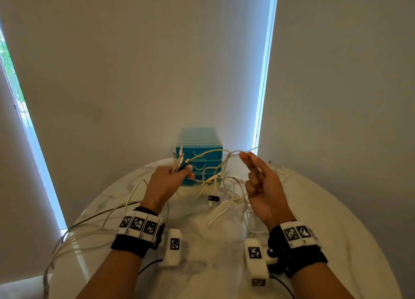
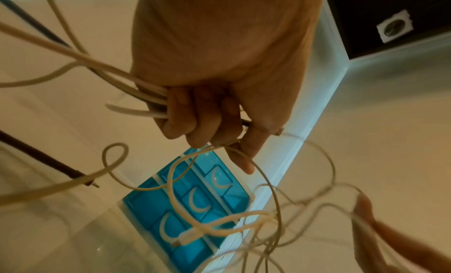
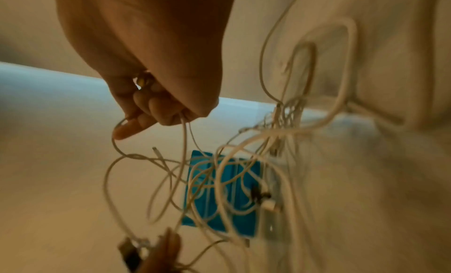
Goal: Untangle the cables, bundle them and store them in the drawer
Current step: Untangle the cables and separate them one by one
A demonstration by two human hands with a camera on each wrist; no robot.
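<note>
Several white and beige cables [image 1: 221, 182] lie tangled on the round white table [image 1: 336, 231], in front of a blue drawer unit [image 1: 199, 150] with three shut drawers. My left hand [image 1: 170, 179] is raised above the table and grips a bunch of cable ends [image 1: 179, 161] in its fist; the same cables [image 2: 151, 101] run out of the curled fingers in the left wrist view. My right hand [image 1: 258, 177] pinches a thin beige cable [image 1: 229, 152] between its fingers, and that cable [image 3: 185, 134] hangs from the hand in the right wrist view.
The drawer unit [image 2: 190, 202] stands at the table's far edge against the window blind. A small dark plug [image 1: 213, 198] lies on the table between my hands. Long cable strands [image 1: 74, 229] trail off the table's left edge. A wall socket [image 2: 393, 28] shows low on a dark wall.
</note>
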